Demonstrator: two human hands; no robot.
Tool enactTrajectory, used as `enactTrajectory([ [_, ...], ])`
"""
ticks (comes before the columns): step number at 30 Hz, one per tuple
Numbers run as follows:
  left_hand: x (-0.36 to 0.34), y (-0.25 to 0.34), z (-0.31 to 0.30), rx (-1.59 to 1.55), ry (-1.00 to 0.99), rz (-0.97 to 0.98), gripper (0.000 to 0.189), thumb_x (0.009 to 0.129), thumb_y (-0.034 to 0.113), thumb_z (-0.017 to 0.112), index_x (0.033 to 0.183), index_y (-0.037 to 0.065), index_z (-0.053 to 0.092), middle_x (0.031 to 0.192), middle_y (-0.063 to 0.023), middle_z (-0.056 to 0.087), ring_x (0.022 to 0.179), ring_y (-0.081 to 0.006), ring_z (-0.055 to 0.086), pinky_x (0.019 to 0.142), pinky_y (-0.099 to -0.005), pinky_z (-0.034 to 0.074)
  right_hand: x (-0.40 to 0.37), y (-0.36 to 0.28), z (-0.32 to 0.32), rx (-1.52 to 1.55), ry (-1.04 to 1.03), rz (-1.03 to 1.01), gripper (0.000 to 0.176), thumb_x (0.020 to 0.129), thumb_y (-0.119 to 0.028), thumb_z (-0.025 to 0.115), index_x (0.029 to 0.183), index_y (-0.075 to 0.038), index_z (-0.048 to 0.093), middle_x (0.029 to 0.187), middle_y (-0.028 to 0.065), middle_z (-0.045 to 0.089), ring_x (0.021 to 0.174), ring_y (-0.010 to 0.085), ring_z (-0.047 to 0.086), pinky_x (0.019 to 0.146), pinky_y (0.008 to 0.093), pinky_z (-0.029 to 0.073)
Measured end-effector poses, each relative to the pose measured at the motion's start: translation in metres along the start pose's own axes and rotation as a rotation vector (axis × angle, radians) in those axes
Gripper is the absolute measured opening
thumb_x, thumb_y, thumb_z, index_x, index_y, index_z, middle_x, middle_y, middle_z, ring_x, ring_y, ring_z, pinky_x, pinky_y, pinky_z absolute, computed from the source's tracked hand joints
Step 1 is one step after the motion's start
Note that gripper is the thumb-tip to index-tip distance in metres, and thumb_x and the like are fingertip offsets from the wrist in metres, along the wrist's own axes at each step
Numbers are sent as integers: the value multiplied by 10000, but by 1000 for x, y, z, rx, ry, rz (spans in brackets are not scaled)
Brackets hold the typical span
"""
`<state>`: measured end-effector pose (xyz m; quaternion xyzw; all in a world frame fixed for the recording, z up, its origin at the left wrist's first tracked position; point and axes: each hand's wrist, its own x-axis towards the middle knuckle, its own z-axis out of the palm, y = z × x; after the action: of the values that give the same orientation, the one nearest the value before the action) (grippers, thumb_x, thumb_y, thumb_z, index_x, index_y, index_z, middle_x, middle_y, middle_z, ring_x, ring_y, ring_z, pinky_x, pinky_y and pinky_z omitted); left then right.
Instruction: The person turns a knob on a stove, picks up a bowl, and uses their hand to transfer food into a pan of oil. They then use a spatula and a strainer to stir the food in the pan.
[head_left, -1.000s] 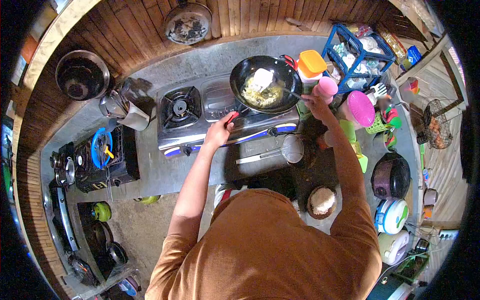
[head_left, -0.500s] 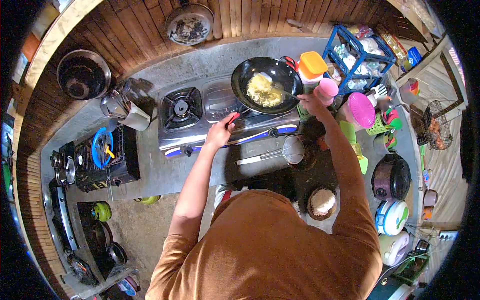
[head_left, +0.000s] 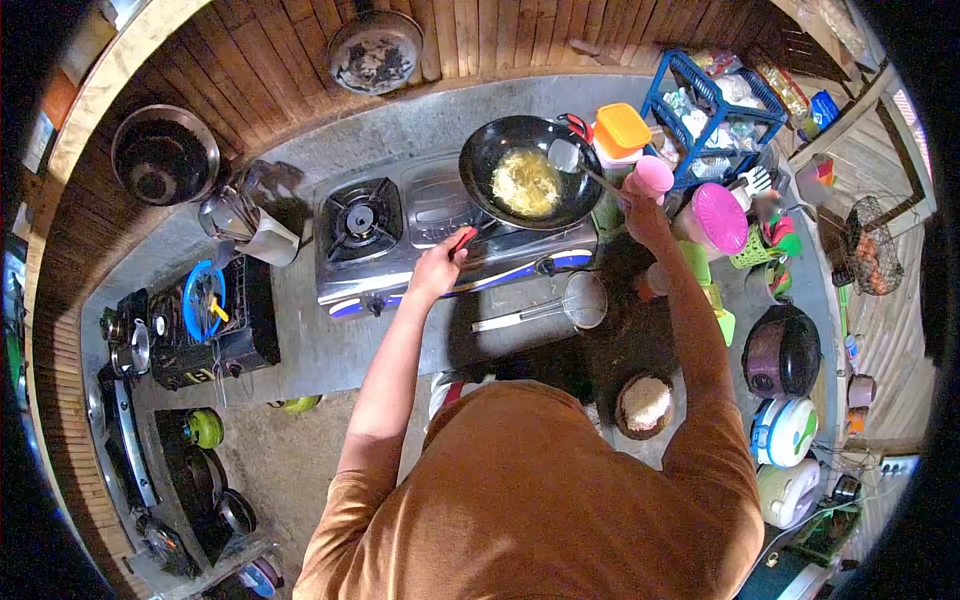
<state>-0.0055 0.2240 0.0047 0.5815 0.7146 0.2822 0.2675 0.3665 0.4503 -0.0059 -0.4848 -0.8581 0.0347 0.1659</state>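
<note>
A black wok (head_left: 478, 160) sits over the right burner of the gas stove (head_left: 450, 262). Pale yellow, shredded-looking food (head_left: 526, 183) lies in its bottom. My left hand (head_left: 440, 268) is closed around the wok's red-and-black handle (head_left: 462, 240). My right hand (head_left: 643, 218) grips the handle of a metal spatula (head_left: 565, 156), whose blade is over the wok's right side, apart from the food. A wire-mesh strainer (head_left: 585, 300) rests on the counter in front of the stove.
Right of the wok stand an orange-lidded container (head_left: 626, 128), a pink cup (head_left: 652, 177) and a blue rack (head_left: 715, 120). The left burner (head_left: 361, 217) carries no pot. A utensil holder (head_left: 272, 238) stands left of the stove. Rice (head_left: 645, 404) fills a bowl at right.
The spatula has lifted off the food and moved to the wok's upper right. My right hand has shifted right and slightly down; the left stays on the handle.
</note>
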Motion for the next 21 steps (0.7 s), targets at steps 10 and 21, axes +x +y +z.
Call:
enactTrajectory([
  [10, -4, 13, -8, -26, -39, -58, 425, 895, 226, 526, 1315, 231, 464, 1291, -91, 514, 1164, -312, 502, 963, -392, 423, -11, -48, -39, 558, -355, 32, 265, 896, -169, 528, 1106, -44, 631, 686, 87, 540, 647, 180, 523, 626, 338, 438],
  [21, -1, 5, -3, -8, -7, -28, 427, 895, 239, 530, 1316, 250, 459, 1241, -113, 547, 1124, -341, 520, 931, -412, 437, 29, -3, 36, -22, 23, -66, 299, 830, -121, 547, 1112, -45, 611, 833, 219, 628, 773, 393, 603, 683, 452, 489],
])
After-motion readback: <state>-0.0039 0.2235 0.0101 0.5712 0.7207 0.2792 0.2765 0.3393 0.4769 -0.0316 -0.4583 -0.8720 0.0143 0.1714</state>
